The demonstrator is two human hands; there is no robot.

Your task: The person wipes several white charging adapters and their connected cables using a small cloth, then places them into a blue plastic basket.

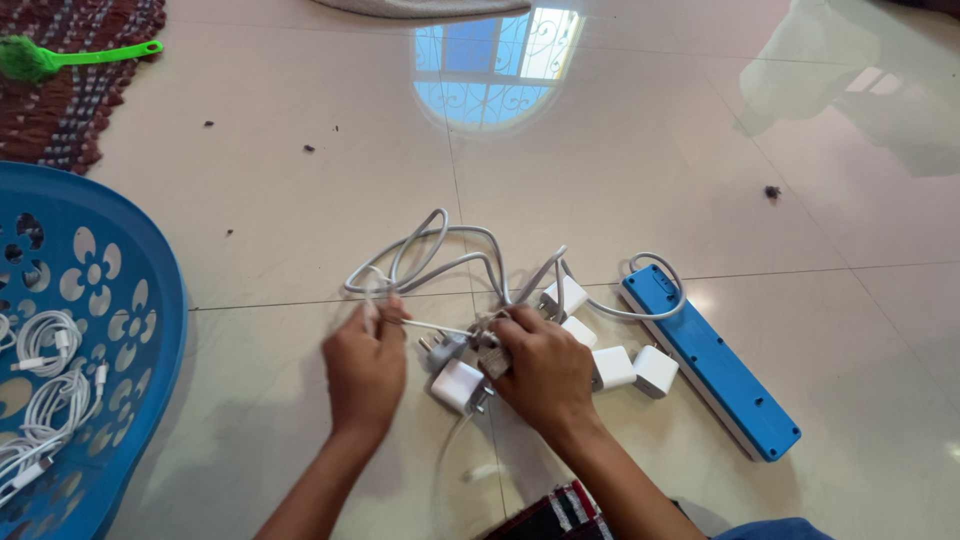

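Note:
My left hand [365, 365] pinches a thin white cable [432, 326] that runs across to my right hand [540, 368]. My right hand is closed around a small plug or adapter end at the middle of a tangle of white cords [440, 250] looping away on the tiled floor. A white charger cube [457, 385] with metal prongs lies between my hands. Several more white charger cubes [633, 368] lie just right of my right hand, beside a blue power strip [710, 360].
A blue perforated plastic basket [130, 310] at the left holds coiled white cables [45, 345]. A green brush [60, 57] lies on a dark woven rug [75, 90] at the far left. The glossy floor reflects a window [495, 65].

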